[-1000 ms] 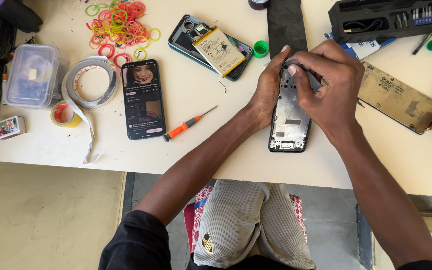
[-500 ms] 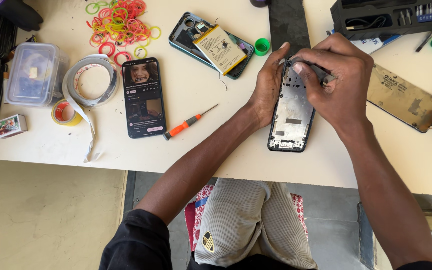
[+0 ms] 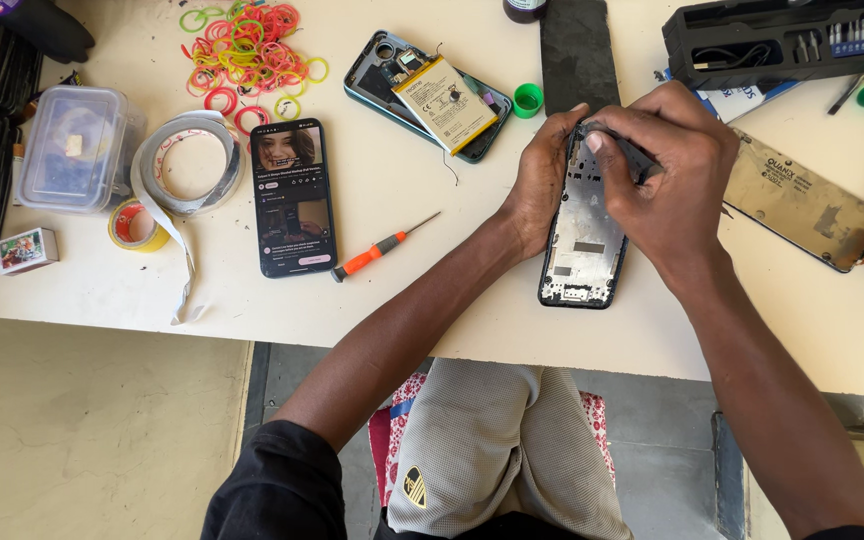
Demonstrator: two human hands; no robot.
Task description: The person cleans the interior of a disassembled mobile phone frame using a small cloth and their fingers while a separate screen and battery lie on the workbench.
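Slightly lower on the frame than a second ago: the right hand now sits over the upper end of the phone frame rather than above it, and the frame itself lies almost where it did, near the front edge of the table. Left hand unchanged in place.

Progress, judged: the frame is stripped (bare metal plate showing, no screen, no battery), so the teardown looks well along; work at its top corner is not finished. A second opened phone with its yellow battery exposed lies well apart, up the table.

Pose: left hand cupped along the frame's left edge, fingers curled and pressing it to the table. Right hand closed in a pinch on a thin dark tool, tip hidden under the fingers at the frame's top corner. Wrists converge, forearms angled in from below.

Orange screwdriver lies unused beside a lit phone.
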